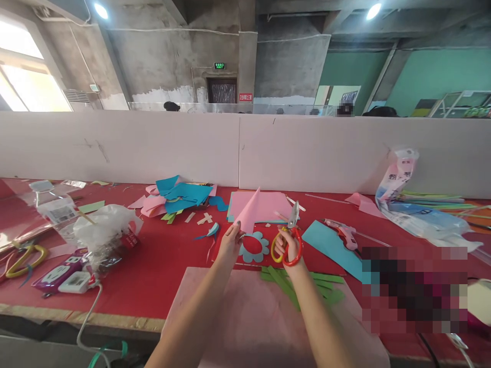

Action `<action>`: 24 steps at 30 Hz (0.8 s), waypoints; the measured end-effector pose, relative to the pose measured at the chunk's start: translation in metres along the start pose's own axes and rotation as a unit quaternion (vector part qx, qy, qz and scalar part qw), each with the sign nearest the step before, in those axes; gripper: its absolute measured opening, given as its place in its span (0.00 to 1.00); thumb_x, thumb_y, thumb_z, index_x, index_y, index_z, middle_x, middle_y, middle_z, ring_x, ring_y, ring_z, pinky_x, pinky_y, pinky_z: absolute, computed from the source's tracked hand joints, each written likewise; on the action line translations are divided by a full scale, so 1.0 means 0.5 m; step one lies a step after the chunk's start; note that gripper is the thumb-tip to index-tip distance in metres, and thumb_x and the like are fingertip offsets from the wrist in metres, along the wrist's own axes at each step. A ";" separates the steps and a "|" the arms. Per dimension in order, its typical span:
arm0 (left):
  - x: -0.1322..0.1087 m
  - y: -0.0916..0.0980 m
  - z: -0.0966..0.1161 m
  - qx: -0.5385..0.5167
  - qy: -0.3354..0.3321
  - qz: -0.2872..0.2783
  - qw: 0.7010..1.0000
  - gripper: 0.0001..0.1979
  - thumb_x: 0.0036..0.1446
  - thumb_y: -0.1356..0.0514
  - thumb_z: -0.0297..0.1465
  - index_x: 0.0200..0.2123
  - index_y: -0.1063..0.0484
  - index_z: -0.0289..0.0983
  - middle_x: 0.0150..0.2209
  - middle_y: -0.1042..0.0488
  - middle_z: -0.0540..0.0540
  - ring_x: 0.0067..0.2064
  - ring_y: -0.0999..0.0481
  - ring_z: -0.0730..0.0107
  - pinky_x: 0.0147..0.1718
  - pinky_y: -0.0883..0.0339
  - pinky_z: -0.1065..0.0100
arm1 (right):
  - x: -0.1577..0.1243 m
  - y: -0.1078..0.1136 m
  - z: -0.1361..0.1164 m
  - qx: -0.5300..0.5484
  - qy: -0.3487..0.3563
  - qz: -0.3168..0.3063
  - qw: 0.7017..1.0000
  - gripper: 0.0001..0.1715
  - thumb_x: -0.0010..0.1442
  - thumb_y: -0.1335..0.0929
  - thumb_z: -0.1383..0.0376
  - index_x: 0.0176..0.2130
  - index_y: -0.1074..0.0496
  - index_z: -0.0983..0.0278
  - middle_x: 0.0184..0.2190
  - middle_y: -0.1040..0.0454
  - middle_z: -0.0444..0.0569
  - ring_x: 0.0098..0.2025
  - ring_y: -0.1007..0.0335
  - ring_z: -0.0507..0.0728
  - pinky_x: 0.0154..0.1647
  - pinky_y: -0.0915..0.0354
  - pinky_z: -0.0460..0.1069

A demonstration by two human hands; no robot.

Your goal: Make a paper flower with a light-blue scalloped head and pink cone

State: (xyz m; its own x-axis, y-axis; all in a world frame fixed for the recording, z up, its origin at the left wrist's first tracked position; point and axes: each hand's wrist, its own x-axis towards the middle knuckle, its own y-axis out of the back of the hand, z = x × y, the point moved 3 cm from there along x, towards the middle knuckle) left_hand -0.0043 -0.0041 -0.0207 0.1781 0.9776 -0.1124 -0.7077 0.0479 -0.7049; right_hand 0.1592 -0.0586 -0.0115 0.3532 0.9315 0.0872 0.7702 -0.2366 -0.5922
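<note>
My left hand pinches a folded pink paper triangle by its lower corner and holds it upright above the red table. My right hand grips scissors with red and yellow handles, blades pointing up beside the pink paper. Below the hands lies a blue paper flower with a red centre. Green paper strips lie near my right wrist on a large pink sheet.
Blue and pink paper scraps are piled at the back. A pink glue gun lies on a blue sheet. A power strip, plastic bags and yellow scissors sit left. A white partition runs behind.
</note>
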 end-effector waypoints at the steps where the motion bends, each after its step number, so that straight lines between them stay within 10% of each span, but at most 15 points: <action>1: 0.001 0.002 0.000 -0.006 0.000 0.007 1.000 0.17 0.35 0.32 0.36 0.29 0.30 0.34 0.22 0.30 0.52 0.25 0.29 0.79 0.24 0.39 0.78 | -0.006 -0.005 0.001 -0.009 -0.014 -0.018 1.000 0.13 0.49 0.32 0.60 0.23 0.40 0.64 0.13 0.42 0.35 0.10 0.56 0.42 0.09 0.57 0.40; 12: 0.061 -0.111 0.011 -0.201 -0.052 -0.024 0.978 0.04 0.50 0.40 0.28 0.33 0.29 0.37 0.32 0.25 0.50 0.31 0.26 0.80 0.31 0.31 0.79 | -0.021 -0.033 0.024 -0.081 -0.045 -0.038 0.995 0.21 0.51 0.36 0.48 0.23 0.41 0.62 0.10 0.44 0.36 0.11 0.47 0.47 0.12 0.47 0.42; 24: 0.053 -0.072 0.043 -0.300 -0.056 0.007 0.952 0.09 0.59 0.50 0.25 0.35 0.30 0.33 0.28 0.24 0.50 0.31 0.24 0.82 0.42 0.32 0.78 | -0.077 -0.071 -0.013 -0.205 -0.019 -0.183 0.961 0.18 0.57 0.40 0.51 0.35 0.38 0.62 0.13 0.46 0.34 0.09 0.54 0.45 0.10 0.52 0.42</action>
State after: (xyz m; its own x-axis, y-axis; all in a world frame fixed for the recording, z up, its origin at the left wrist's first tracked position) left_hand 0.0113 0.0243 0.0166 0.0727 0.9947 -0.0730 -0.1865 -0.0584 -0.9807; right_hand 0.1217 -0.0879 0.0115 0.0050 0.9807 0.1956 0.9864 0.0273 -0.1619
